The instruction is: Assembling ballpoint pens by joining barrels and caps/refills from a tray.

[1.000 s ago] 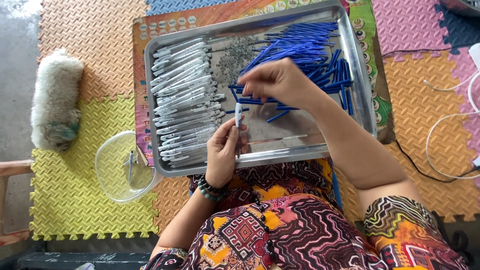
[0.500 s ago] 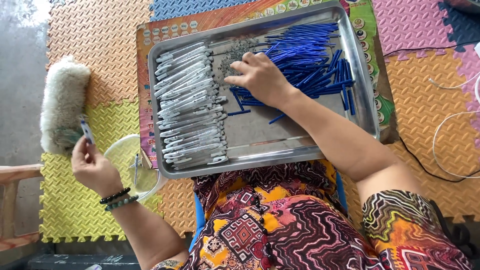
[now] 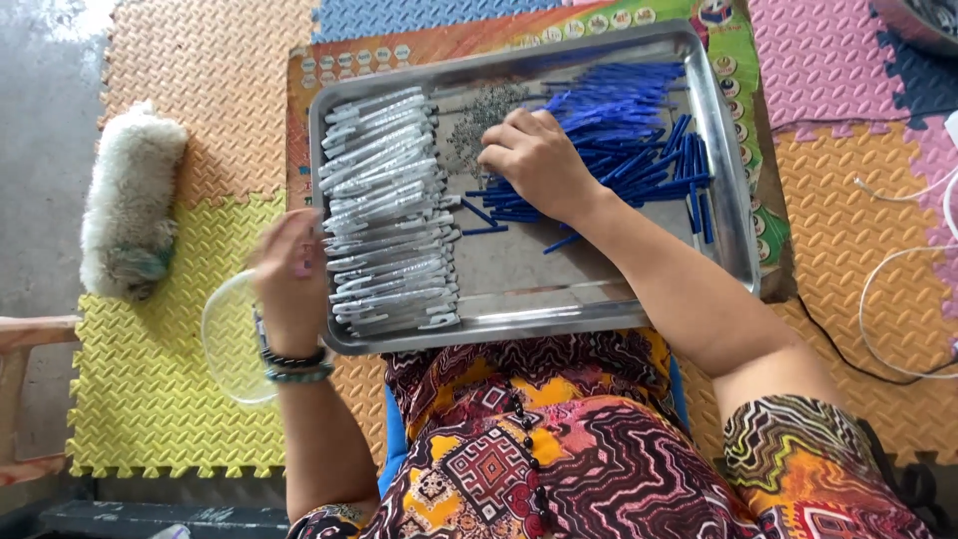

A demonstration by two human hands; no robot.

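A metal tray rests across my lap. White pen barrels lie in rows on its left side, and a heap of blue refills fills its right side. A small pile of grey metal parts sits at the tray's far middle. My right hand lies palm down between the grey pile and the blue refills, fingers curled, with the fingertips hidden. My left hand, motion-blurred, hovers at the tray's left rim beside the white barrels; nothing is visible in it.
A clear plastic bowl sits on the yellow foam mat left of the tray. A fluffy white bundle lies further left. White cable loops on the orange mat at right. A wooden edge shows at far left.
My left hand went out to the bowl with a small item and has come back to the tray's left rim. My right hand shifted from the tray's middle up to the grey pile.
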